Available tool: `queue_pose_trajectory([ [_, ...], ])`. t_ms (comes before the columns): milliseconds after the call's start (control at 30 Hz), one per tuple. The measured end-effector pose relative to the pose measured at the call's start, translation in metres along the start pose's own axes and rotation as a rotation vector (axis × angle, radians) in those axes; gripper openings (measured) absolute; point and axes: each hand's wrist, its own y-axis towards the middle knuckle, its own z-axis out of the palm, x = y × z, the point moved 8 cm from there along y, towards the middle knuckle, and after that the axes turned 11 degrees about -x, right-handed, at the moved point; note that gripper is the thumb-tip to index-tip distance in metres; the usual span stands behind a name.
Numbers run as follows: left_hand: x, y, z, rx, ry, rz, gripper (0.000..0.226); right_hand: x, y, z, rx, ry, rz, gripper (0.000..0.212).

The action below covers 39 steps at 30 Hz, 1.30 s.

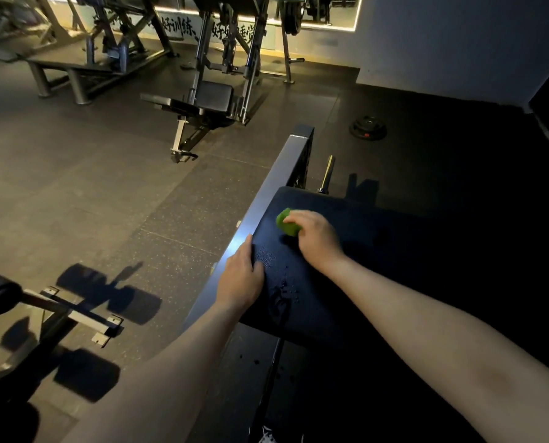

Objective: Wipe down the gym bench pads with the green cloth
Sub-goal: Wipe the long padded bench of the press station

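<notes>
A: Obs.: green cloth (285,222) bunched in the right hand (317,238), fingers curled over it, pressed onto the bench pad (378,251) near its far left corner. Left hand (241,276) lies flat with fingers straight along the pad's left edge, holding nothing.

B: Handling?

A: Judged: cloth light, soft, probably damp. Best wadded in the palm, as here. Pad looks firm and smooth, slick where droplets (268,259) sit by the left edge. Press evenly or the cloth may skid.

pad (346,282): smooth, wet sheen | frame (266,193): glossy metal | cloth (286,222): soft
</notes>
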Motion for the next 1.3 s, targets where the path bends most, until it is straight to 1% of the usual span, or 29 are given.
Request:
queue_pose_trajectory([
  [67,-0.003,-0.005,-0.002,-0.037,-0.009,0.029,0.052,-0.038,0.017,-0.001,0.063,-0.089,0.132,0.040],
  [133,-0.003,-0.008,-0.003,-0.073,0.007,0.057,0.037,-0.068,0.020,0.001,0.150,-0.219,0.221,0.046],
  [167,-0.002,-0.010,-0.003,-0.088,0.020,0.060,0.035,-0.073,0.019,0.000,0.152,-0.225,0.244,0.047],
  [200,-0.001,-0.011,-0.004,-0.094,0.042,0.052,0.036,-0.073,0.017,0.000,0.131,-0.203,0.251,0.043],
  [233,0.000,-0.013,-0.004,-0.098,0.065,0.038,0.038,-0.066,0.015,0.002,0.108,-0.188,0.229,0.038],
  [267,0.001,-0.016,-0.004,-0.103,0.095,0.017,0.040,-0.056,0.012,0.005,0.094,-0.190,0.191,0.038],
  [367,0.003,-0.023,-0.004,-0.128,0.171,-0.031,0.049,-0.031,0.001,0.011,0.087,-0.191,0.119,0.049],
  [467,0.003,-0.030,-0.005,-0.124,0.184,-0.070,0.055,-0.008,-0.016,0.017,0.142,-0.158,0.016,0.049],
  [533,0.005,-0.032,-0.005,-0.092,0.179,-0.094,0.055,0.019,-0.037,0.024,0.186,-0.084,-0.099,0.045],
  [633,0.003,-0.038,-0.010,-0.080,0.040,-0.121,0.054,0.051,-0.074,0.033,0.241,0.058,-0.246,0.045],
  [700,0.005,-0.041,-0.011,-0.089,0.008,-0.111,0.055,0.054,-0.082,0.035,0.278,0.093,-0.318,0.048],
  [767,0.004,-0.044,-0.011,-0.076,0.049,-0.113,0.058,0.046,-0.073,0.031,0.280,0.063,-0.363,0.046],
  [800,0.004,-0.044,-0.011,-0.083,0.077,-0.124,0.058,0.037,-0.063,0.026,0.250,0.043,-0.348,0.044],
  [867,0.003,-0.043,-0.010,-0.113,0.118,-0.137,0.059,0.011,-0.036,0.015,0.163,-0.015,-0.241,0.044],
  [933,0.004,-0.043,-0.009,-0.122,0.143,-0.124,0.059,-0.018,-0.014,0.008,0.144,-0.123,-0.103,0.047],
  [967,0.005,-0.041,-0.008,-0.122,0.153,-0.120,0.059,-0.029,-0.007,0.008,0.150,-0.187,-0.067,0.047],
  [1033,0.007,-0.039,-0.008,-0.122,0.174,-0.128,0.059,-0.037,-0.005,0.008,0.187,-0.284,-0.054,0.045],
  [1100,0.008,-0.039,-0.007,-0.126,0.188,-0.157,0.059,-0.038,-0.009,0.012,0.235,-0.305,-0.025,0.053],
  [1133,0.008,-0.041,-0.007,-0.128,0.186,-0.168,0.059,-0.035,-0.011,0.013,0.235,-0.303,-0.023,0.052],
  [1200,0.008,-0.041,-0.007,-0.123,0.179,-0.184,0.060,-0.023,-0.015,0.015,0.212,-0.316,-0.054,0.048],
  [1300,0.008,-0.042,-0.007,-0.122,0.173,-0.195,0.061,0.003,-0.032,0.024,0.215,-0.282,-0.122,0.050],
])
